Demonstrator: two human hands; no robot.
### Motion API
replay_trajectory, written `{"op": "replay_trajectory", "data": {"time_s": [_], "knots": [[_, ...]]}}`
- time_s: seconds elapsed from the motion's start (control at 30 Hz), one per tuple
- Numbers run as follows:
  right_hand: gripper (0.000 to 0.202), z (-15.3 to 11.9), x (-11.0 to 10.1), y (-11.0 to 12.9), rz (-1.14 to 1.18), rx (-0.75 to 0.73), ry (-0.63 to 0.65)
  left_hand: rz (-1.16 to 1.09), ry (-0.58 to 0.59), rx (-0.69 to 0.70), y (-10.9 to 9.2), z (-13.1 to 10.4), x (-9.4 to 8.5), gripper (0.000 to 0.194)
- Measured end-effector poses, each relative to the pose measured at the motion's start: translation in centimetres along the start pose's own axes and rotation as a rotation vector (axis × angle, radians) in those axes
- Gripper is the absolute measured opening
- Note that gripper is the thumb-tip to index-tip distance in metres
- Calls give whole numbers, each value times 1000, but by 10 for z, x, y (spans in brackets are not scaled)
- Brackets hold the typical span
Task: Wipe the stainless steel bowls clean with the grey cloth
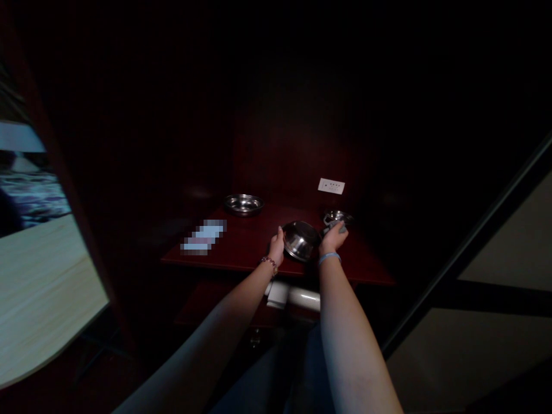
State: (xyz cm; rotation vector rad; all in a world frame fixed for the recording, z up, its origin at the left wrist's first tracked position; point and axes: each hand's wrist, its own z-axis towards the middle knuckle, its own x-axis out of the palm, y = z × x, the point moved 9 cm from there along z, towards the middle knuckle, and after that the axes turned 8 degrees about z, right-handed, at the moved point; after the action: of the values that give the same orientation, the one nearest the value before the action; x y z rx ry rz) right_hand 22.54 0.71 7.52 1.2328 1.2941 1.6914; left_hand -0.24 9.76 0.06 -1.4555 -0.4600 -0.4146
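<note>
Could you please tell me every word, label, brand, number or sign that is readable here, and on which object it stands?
Readable text: none.
White wall plate: tiny dark marks, too small to read.
Pale pixelated item on the red shelf: obscured, unreadable.
Held metal bowl: no lettering that I can see.

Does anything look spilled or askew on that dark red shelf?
No spill shows in this dim light. The metal bowl in the left hand is tilted, apparently bottom up, unlike the upright dish at the back left; being hand-held, it seems deliberate.
</note>
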Motion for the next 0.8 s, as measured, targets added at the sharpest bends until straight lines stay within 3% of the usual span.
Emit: {"op": "replay_trajectory", "data": {"time_s": [0.3,0.43,0.53,0.63,0.8], "knots": [[45,-4,8,8,-98,-44,104,-8,-18,-11,1,0,-1,44],[48,-12,19,20,-236,-137,255,-21,-7,-9,2,2,-1,43],[49,-25,28,35,-250,-285,369,-28,-14,-17,3,2,-2,44],[48,-44,42,46,-214,-415,545,-26,-19,-13,1,1,-1,44],[46,-75,64,43,-193,-485,848,-25,6,-9,-1,-1,2,43]]}}
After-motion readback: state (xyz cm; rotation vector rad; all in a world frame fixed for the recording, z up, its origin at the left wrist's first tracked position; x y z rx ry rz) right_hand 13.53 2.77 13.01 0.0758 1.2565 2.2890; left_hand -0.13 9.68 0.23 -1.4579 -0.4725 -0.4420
